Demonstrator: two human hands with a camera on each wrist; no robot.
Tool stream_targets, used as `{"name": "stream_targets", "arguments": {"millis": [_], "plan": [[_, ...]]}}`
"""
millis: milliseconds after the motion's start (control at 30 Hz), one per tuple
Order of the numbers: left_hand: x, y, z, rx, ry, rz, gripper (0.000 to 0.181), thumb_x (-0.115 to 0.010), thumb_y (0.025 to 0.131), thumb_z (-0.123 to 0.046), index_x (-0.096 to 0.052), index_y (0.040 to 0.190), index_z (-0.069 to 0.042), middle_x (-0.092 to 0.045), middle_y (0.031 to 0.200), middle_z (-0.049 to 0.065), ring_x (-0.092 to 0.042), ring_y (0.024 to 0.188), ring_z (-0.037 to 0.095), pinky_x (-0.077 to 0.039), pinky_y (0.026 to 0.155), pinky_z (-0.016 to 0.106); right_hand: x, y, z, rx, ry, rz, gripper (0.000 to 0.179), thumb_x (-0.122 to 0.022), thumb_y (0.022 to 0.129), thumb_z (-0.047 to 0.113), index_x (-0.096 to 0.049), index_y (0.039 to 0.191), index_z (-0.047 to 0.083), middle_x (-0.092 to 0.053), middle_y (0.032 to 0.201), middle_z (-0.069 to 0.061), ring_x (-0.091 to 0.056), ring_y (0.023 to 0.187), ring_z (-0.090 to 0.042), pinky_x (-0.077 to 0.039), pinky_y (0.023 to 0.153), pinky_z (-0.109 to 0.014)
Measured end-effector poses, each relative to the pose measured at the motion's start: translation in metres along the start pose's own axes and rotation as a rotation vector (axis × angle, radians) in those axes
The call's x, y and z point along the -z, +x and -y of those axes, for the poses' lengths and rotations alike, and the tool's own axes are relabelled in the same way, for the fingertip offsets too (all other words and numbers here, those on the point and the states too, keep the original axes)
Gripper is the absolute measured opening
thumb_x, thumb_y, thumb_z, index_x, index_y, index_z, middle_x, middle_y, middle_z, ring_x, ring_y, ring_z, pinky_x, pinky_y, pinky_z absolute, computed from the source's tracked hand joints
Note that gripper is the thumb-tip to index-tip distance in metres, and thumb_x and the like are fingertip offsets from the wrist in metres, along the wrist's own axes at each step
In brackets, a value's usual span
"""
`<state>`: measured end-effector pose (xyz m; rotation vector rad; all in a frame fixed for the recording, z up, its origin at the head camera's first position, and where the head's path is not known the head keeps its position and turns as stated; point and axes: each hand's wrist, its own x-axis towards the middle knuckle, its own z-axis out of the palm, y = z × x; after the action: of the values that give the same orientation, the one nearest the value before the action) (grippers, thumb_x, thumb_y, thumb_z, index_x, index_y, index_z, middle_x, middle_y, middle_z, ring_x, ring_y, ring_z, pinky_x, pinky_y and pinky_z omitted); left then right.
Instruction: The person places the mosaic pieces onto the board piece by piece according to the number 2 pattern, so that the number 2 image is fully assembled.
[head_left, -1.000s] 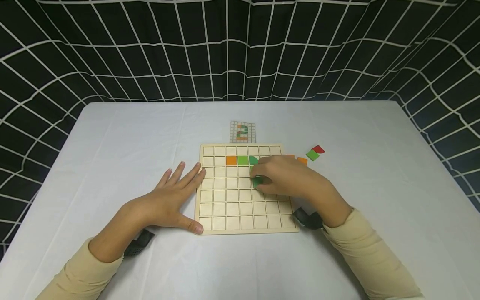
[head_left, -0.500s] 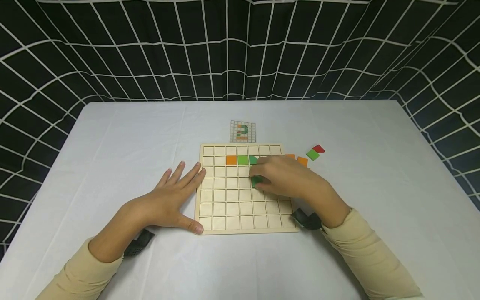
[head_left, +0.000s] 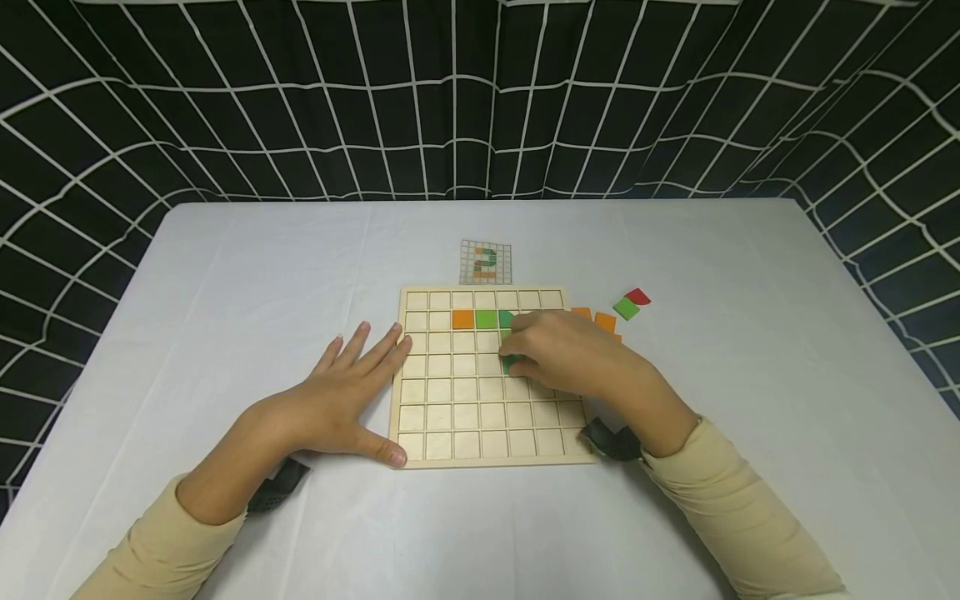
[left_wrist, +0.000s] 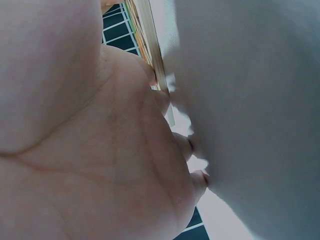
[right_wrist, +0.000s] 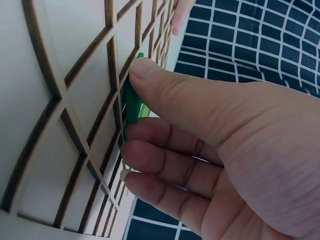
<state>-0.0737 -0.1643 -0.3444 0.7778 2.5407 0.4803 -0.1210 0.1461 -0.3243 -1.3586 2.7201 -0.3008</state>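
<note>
A wooden grid board (head_left: 457, 421) lies on the white table. Fingers spread, my left hand (head_left: 330, 408) rests along its left side, thumb at the near corner and fingertips on the upper left edge. Over the right half, my right hand (head_left: 566, 354) pinches a dark green tile (right_wrist: 132, 102) between thumb and fingers, down at a cell in the fourth row. In the second row sit an orange tile (head_left: 462, 320), a light green tile (head_left: 486, 320) and a dark green rounded tile (head_left: 506, 319). The right hand hides the cells beneath it.
Behind the board lies a small card (head_left: 485, 262) with a coloured figure 2 on a grid. Right of the board are several orange tiles (head_left: 604, 322), partly hidden, a light green tile (head_left: 626, 308) and a red tile (head_left: 638, 296). A black cloth (head_left: 420, 100) with white lines surrounds the table.
The right hand has shifted very slightly left with the dark green tile, uncovering more of the orange tiles. My left hand has stayed where it was.
</note>
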Motion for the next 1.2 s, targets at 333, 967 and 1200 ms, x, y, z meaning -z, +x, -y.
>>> {"name": "stream_targets", "arguments": {"millis": [333, 967, 1200], "plan": [[-0.001, 0.000, 0.001, -0.004, 0.005, -0.002, 0.136, -0.068, 0.065, -0.082, -0.004, 0.162, -0.011, 0.005, 0.168, 0.008, 0.016, 0.149, 0.040, 0.006, 0.115, 0.063, -0.002, -0.002, 0.039, -0.095, -0.290, 0.079, 0.013, -0.075, 0.078, -0.007, -0.069, 0.085, 0.002, -0.054, 0.078, -0.005, -0.054, 0.061, -0.020, -0.049, 0.054, -0.030], [0.000, 0.000, 0.001, -0.006, 0.003, 0.001, 0.136, -0.069, 0.066, -0.081, -0.004, 0.162, -0.010, 0.006, 0.167, 0.008, 0.016, 0.149, 0.040, 0.006, 0.115, 0.063, 0.011, -0.012, 0.052, -0.175, -0.165, 0.200, 0.020, -0.069, 0.077, -0.011, -0.061, 0.078, 0.008, -0.053, 0.071, -0.001, -0.053, 0.062, -0.018, -0.046, 0.054, -0.030], [0.001, 0.001, 0.000, -0.006, 0.001, 0.005, 0.136, -0.069, 0.066, -0.081, -0.004, 0.162, -0.009, 0.006, 0.167, 0.008, 0.016, 0.149, 0.040, 0.006, 0.115, 0.063, 0.035, -0.020, 0.042, -0.322, 0.100, 0.344, 0.022, -0.063, 0.087, -0.006, -0.062, 0.082, 0.015, -0.051, 0.068, 0.004, -0.049, 0.067, -0.016, -0.042, 0.058, -0.029]]}}
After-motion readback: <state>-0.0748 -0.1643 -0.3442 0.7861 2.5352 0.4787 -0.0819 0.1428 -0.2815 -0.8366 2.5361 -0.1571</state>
